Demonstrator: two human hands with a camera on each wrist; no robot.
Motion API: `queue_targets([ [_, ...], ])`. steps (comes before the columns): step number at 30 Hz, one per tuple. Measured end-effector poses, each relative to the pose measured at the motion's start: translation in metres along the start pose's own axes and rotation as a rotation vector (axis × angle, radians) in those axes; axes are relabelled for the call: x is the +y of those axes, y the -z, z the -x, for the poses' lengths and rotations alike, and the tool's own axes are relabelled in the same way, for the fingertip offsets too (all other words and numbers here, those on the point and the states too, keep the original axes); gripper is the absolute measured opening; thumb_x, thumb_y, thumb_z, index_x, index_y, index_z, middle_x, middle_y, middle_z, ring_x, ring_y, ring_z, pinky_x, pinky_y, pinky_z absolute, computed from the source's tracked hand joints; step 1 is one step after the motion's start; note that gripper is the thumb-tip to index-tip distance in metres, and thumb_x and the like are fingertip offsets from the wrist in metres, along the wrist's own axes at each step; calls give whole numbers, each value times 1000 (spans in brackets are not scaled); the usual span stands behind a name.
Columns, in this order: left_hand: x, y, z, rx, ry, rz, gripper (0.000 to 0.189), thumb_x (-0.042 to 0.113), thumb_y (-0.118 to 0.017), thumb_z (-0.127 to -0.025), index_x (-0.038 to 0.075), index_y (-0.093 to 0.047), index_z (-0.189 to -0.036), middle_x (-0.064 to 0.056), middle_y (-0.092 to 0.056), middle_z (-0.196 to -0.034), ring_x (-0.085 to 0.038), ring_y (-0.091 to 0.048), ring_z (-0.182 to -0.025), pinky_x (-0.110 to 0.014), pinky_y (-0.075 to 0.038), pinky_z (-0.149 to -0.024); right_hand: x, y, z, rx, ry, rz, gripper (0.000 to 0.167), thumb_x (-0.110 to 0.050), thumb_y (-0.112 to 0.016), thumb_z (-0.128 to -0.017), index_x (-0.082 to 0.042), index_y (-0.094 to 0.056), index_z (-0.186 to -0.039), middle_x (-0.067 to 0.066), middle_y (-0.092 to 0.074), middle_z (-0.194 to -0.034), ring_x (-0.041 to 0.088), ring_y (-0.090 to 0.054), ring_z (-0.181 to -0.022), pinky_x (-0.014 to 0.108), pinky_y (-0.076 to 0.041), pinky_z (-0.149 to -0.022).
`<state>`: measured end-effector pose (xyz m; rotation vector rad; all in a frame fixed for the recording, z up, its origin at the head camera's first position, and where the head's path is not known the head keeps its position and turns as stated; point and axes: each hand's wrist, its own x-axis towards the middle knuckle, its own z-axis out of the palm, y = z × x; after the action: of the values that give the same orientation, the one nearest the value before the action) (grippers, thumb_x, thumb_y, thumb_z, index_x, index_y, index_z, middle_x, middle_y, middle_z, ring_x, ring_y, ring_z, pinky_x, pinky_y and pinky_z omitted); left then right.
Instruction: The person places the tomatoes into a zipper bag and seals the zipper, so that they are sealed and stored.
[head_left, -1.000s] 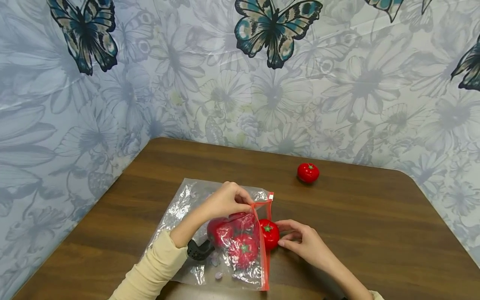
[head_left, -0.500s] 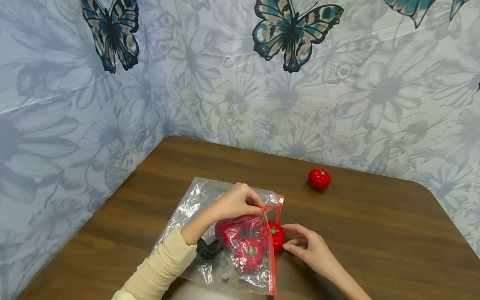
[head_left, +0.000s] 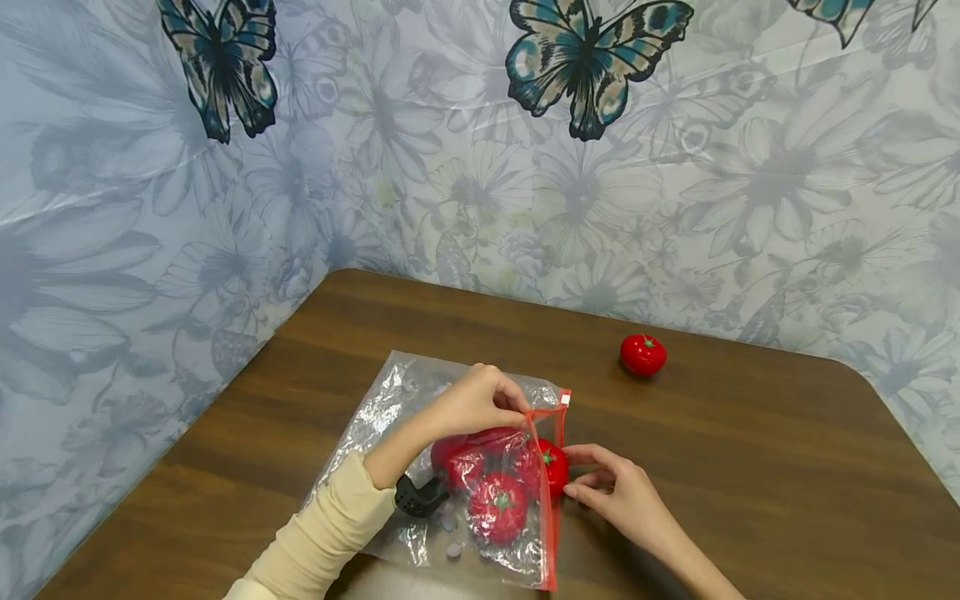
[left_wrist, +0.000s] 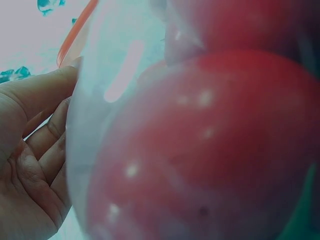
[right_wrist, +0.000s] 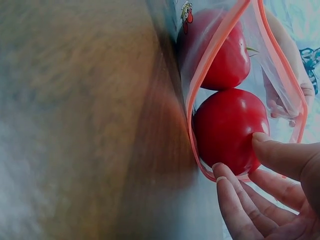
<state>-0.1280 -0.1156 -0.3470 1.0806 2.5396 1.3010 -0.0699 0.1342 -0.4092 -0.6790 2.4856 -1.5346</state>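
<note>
A clear zip bag (head_left: 550, 550) with a red-edged mouth lies on the table, its opening turned right. My left hand (head_left: 480, 402) pinches the upper lip of that mouth and lifts it. Through the plastic show several red tomatoes, one nearer tomato (head_left: 498, 508) with a green star-shaped top. At the mouth, my right hand (head_left: 618, 496) holds another tomato (head_left: 555, 468) by its right side, thumb and fingers around it. In the right wrist view this tomato (right_wrist: 230, 130) is partly within the red rim, touching a tomato (right_wrist: 220, 65) inside. Plastic-covered tomatoes (left_wrist: 210, 145) fill much of the left wrist view.
One more tomato (head_left: 643, 355) stands alone near the back edge of the brown wooden table (head_left: 750, 450). Behind the table hangs a flowered cloth (head_left: 450, 167) with butterflies. A black wrist device (head_left: 420, 497) sits below my left wrist, over the bag.
The head view has shifted, so the scene sits further right. My right hand has moved the tomato slightly deeper into the bag's mouth. My left hand keeps its pinch on the lip.
</note>
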Motion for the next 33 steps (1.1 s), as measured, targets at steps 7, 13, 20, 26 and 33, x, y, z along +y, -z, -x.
queue_targets([
  [7,-5,2,1,-4,-11,12,4,4,-71,-82,5,-75,-84,5,-68,-75,-3,-61,-65,-22,-51,-62,0,7,-1,4,25,-4,38,-7,-72,-82,0,-60,-117,13,-63,-107,15,-65,-77,28,-52,-60],
  [13,-7,3,4,9,-20,31,4,2,-72,-81,4,-74,-84,4,-68,-76,-4,-62,-66,-22,-51,-63,1,11,-3,-55,26,-24,25,-9,-69,-85,0,-64,-108,8,-67,-94,19,-65,-77,29,-52,-64],
  [20,-7,1,-2,-2,-28,37,5,2,-71,-81,4,-75,-84,4,-68,-76,-3,-62,-65,-23,-51,-62,-1,14,-1,-55,-9,-58,23,-5,-69,-84,2,-64,-105,12,-67,-93,20,-67,-79,29,-53,-66],
  [26,-4,2,-2,-11,-31,41,5,2,-71,-81,4,-74,-84,4,-68,-76,-4,-62,-65,-22,-51,-62,-2,9,-1,-29,-40,-113,22,-4,-70,-84,3,-63,-103,14,-65,-96,21,-67,-82,29,-53,-70],
  [33,-3,3,0,-14,-19,57,5,1,-71,-81,3,-74,-84,2,-68,-76,-4,-62,-66,-22,-51,-63,-3,-1,-3,-3,-62,-138,22,-3,-70,-83,4,-61,-102,15,-66,-94,23,-68,-79,30,-53,-68],
])
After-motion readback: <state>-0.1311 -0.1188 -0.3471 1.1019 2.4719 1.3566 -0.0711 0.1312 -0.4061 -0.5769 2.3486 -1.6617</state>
